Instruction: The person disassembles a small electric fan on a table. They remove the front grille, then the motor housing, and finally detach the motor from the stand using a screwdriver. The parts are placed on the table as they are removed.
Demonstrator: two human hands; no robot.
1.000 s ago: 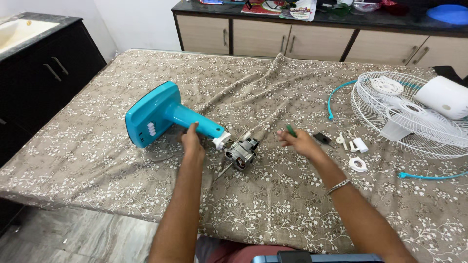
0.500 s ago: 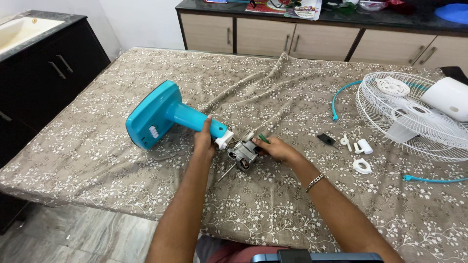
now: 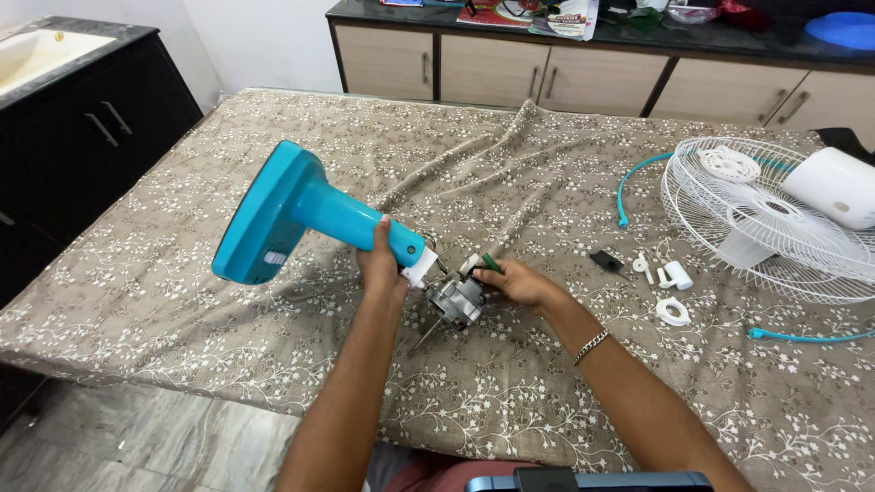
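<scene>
1. Watching from my station, I judged the step in hand to be work on the joint where the motor [image 3: 456, 299] met the neck of the teal fan stand [image 3: 301, 205].
2. The left hand [image 3: 381, 264] was wrapped, fingers closed, around the neck just above its white collar, holding the stand tilted with the broad base up off the tablecloth [image 3: 228, 310].
3. The right hand [image 3: 518, 281] lay against the motor, fingers pinched narrow on a thin green-handled tool [image 3: 492, 263]; I could not tell where its tip sat.
4. As I read it, any further move called for a steady left grip, since the base was heavy and overhung, and a fine aim at a small, partly hidden joint.
5. The stand was smooth, glossy plastic; the motor was bare grey metal with a thin shaft touching the cloth.
6. The cloth was soft, floral and rucked into ridges.
7. Well apart to the right lay a white wire guard [image 3: 729, 228] and small white parts [image 3: 673, 312].
</scene>
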